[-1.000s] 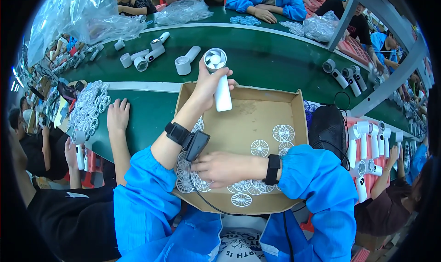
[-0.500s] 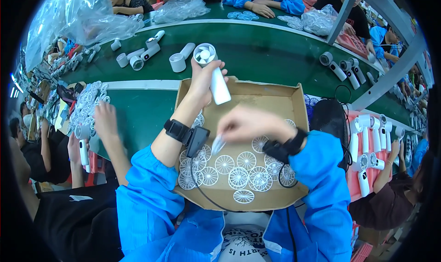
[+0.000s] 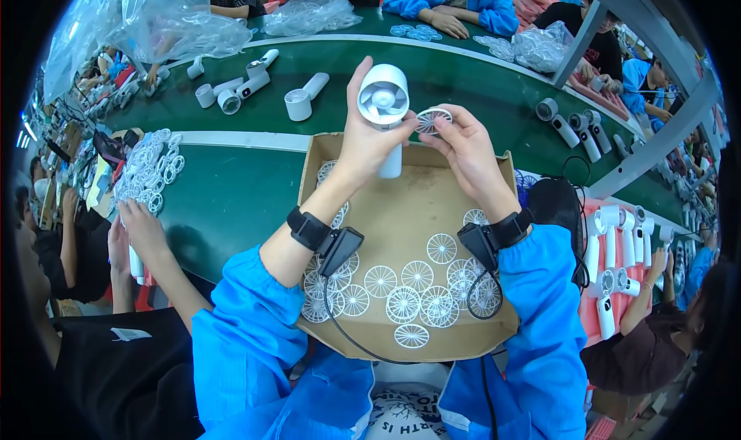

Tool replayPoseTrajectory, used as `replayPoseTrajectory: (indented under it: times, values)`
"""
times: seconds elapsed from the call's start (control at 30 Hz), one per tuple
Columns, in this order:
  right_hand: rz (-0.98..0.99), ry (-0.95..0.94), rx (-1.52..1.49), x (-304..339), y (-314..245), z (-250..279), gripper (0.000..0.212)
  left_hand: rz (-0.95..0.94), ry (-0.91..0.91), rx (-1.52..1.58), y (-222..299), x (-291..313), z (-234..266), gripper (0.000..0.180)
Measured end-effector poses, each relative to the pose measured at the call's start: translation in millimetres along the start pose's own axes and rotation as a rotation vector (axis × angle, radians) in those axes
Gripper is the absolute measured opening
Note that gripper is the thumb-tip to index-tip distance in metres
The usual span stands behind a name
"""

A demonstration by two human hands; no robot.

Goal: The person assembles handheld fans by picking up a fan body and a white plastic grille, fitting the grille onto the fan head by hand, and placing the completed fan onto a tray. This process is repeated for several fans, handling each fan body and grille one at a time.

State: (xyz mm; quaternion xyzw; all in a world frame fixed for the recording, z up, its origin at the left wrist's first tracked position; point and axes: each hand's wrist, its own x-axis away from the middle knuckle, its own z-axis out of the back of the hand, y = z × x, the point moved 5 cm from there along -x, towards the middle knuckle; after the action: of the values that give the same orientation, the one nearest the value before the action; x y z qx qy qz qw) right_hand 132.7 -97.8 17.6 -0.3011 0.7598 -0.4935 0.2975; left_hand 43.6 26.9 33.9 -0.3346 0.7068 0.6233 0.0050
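A white handheld fan (image 3: 384, 100) is gripped in my left hand (image 3: 361, 143), its open round head facing me with the blades showing and its handle pointing down. Just right of the fan head, my right hand (image 3: 472, 148) pinches a white round fan grille (image 3: 434, 120) with thin spokes. The grille is tilted and apart from the fan's opening; my left fingertips are close to its edge. Below both hands, a shallow cardboard box (image 3: 409, 201) holds many loose white grilles (image 3: 403, 304), some overlapping.
Several white fans (image 3: 298, 104) lie on the green conveyor (image 3: 231, 143) beyond the box. White rings (image 3: 149, 166) are heaped at the left beside a co-worker's hands (image 3: 143, 228). Pink trays (image 3: 593, 316) of fans stand at the right, near a slanted metal post (image 3: 664, 135).
My right hand has risen from over the box with a grille and come beside the fan. My left hand has turned the fan head toward me and moved it right.
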Motion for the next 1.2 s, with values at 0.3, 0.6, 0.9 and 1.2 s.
replayPoseTrajectory:
  times: [0.3, 0.6, 0.9, 1.2]
  values:
    - [-0.080, -0.092, -0.245, -1, 3, -1, 0.030, -0.086, 0.012, -0.037, 4, 1, -2, 0.094]
    - [-0.189, -0.226, -0.297, 7, -6, -10, 0.041, -0.047, 0.016, -0.039, -8, -8, 7, 0.089]
    - [0.765, 0.101, 1.114, 19, -38, -28, 0.037, 0.311, -0.091, -0.040, -28, 11, -16, 0.076]
    - [0.877, 0.111, 1.211, 24, -39, -30, 0.035, 0.169, -0.114, -0.213, -23, 13, -27, 0.074]
